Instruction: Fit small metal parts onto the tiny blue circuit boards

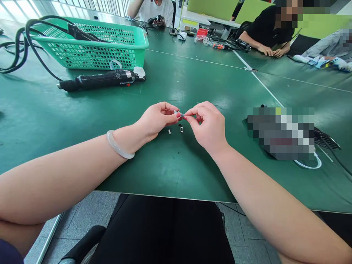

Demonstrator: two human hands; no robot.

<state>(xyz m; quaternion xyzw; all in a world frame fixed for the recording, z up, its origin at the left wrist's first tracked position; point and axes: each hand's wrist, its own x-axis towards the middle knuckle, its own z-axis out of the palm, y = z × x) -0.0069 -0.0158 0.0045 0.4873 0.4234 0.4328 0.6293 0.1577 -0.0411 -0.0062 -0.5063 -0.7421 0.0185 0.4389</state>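
Just above the green tabletop, my left hand [157, 118] pinches a tiny bluish-grey part [180, 114] between thumb and fingers. My right hand [206, 124] comes in from the other side, its thumb and forefinger closed on the right end of the same part. The part is too small to tell its kind, and the fingertips cover much of it. Below my fingers, a small pale piece [169, 131] and a small rectangular frame-like piece [181, 129] lie on the table. A little dark piece [180, 125] is close to the rectangular one.
A green perforated basket [93, 55] stands back left, with black cables running over it. In front lies a black electric screwdriver [101, 80]. A blurred dark object [280, 134] with cables sits at right. Other people work across the green table [154, 172].
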